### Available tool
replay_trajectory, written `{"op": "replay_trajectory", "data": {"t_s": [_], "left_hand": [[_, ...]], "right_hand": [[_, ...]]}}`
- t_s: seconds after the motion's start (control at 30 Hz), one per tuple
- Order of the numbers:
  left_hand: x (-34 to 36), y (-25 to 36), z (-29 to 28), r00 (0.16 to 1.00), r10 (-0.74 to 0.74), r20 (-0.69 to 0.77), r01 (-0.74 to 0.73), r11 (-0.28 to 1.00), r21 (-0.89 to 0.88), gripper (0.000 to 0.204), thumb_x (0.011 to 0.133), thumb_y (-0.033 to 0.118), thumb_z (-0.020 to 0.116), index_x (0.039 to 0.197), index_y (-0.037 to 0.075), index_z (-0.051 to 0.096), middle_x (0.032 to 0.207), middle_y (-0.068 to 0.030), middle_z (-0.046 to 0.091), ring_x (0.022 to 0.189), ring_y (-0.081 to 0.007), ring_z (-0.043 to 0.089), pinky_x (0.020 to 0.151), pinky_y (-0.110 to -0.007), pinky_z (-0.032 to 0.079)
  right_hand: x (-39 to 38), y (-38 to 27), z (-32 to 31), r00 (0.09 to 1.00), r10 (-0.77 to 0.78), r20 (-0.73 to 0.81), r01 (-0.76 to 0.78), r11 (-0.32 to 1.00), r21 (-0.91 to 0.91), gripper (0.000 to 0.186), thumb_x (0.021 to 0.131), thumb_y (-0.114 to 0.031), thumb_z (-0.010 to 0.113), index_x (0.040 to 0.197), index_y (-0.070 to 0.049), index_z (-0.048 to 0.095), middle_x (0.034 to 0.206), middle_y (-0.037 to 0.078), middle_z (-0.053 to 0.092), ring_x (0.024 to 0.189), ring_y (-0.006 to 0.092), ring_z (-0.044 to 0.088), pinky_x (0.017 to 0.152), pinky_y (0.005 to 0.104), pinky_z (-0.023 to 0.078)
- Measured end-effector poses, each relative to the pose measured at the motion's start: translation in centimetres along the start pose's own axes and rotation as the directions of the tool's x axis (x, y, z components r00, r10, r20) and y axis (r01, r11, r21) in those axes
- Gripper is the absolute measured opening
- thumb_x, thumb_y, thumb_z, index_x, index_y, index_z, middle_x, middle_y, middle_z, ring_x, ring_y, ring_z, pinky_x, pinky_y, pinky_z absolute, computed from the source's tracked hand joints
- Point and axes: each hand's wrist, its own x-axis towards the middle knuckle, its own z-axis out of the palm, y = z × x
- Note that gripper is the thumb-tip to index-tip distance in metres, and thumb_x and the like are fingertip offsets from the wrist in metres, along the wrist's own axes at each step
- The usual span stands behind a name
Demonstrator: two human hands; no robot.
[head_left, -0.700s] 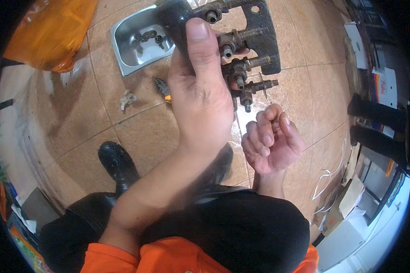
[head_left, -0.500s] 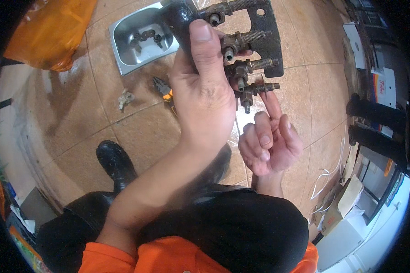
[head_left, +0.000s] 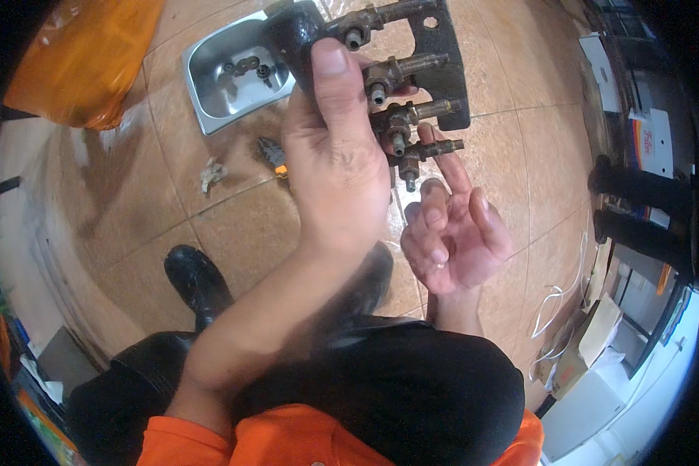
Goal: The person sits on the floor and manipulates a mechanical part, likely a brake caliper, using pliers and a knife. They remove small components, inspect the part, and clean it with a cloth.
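My left hand (head_left: 338,171) is wrapped round the thick dark body of a greasy metal valve manifold (head_left: 291,35), its thumb lying along the top. Several threaded valve fittings stick out of it to the right, and a flat dark plate (head_left: 443,70) with a hole stands beyond their ends. Palm up below them, my right hand (head_left: 466,241) holds nothing. Its index finger stretches up beside the lowest valve fitting (head_left: 423,155); whether it touches cannot be made out. The other fingers are loosely bent, the thumb apart.
On the tiled floor, a steel basin (head_left: 202,105) holds several small dark parts (head_left: 245,68). Orange-handled pliers (head_left: 273,151) and a crumpled scrap (head_left: 212,175) lie near it. An orange bag (head_left: 85,62) is at far left, with boxes (head_left: 590,334) and white cable (head_left: 547,307) at right.
The manifold and my left hand have shifted slightly left. My right hand has moved a little left too, its index finger still raised by the lowest fitting.
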Motion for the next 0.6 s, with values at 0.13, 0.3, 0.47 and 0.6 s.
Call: {"op": "replay_trajectory", "data": {"t_s": [0.13, 0.3, 0.47, 0.6], "left_hand": [[-0.1, 0.4, -0.1, 0.998, -0.061, -0.006, 0.059, 0.987, -0.148, 0.048, 0.101, 0.048, 0.042, 0.093, 0.003, 0.058, 0.079, -0.0035, 0.064, 0.072, -0.0092, 0.062, 0.064, -0.022, 0.049], [0.1, 0.2, 0.1, 1.000, -0.009, -0.015, 0.007, 0.990, -0.140, 0.051, 0.100, 0.049, 0.042, 0.095, 0.001, 0.057, 0.082, -0.0061, 0.065, 0.074, -0.0121, 0.064, 0.066, -0.024, 0.052], [-0.1, 0.3, 0.2, 0.999, -0.045, -0.010, 0.043, 0.991, -0.130, 0.051, 0.100, 0.049, 0.042, 0.095, 0.000, 0.057, 0.083, -0.0058, 0.064, 0.074, -0.0119, 0.063, 0.068, -0.025, 0.052], [0.1, -0.8, -0.4, 1.000, 0.006, -0.004, -0.006, 1.000, -0.024, 0.051, 0.101, 0.048, 0.042, 0.094, 0.001, 0.058, 0.082, -0.0047, 0.063, 0.074, -0.0108, 0.062, 0.068, -0.025, 0.051]], "right_hand": [[0.0, 0.2, -2.9, 0.979, -0.070, 0.192, 0.077, 0.997, -0.026, 0.047, 0.101, -0.028, 0.035, 0.134, 0.004, 0.040, 0.072, 0.011, 0.052, 0.052, 0.0152, 0.046, 0.040, 0.0264, 0.039], [-0.3, 0.5, -0.4, 0.997, -0.041, -0.059, 0.040, 0.999, -0.016, 0.044, 0.097, -0.031, 0.043, 0.128, 0.000, 0.046, 0.061, 0.013, 0.052, 0.044, 0.0171, 0.041, 0.037, 0.0276, 0.032], [-0.5, 0.2, -2.1, 0.998, -0.055, -0.023, 0.055, 0.998, 0.009, 0.047, 0.097, -0.031, 0.043, 0.134, -0.002, 0.042, 0.061, 0.012, 0.050, 0.044, 0.0164, 0.041, 0.037, 0.0275, 0.033], [-0.2, 0.4, -1.2, 0.986, -0.027, 0.165, 0.030, 0.999, -0.016, 0.048, 0.100, -0.028, 0.034, 0.140, 0.000, 0.035, 0.076, 0.010, 0.055, 0.048, 0.0128, 0.045, 0.041, 0.0256, 0.039]]}}
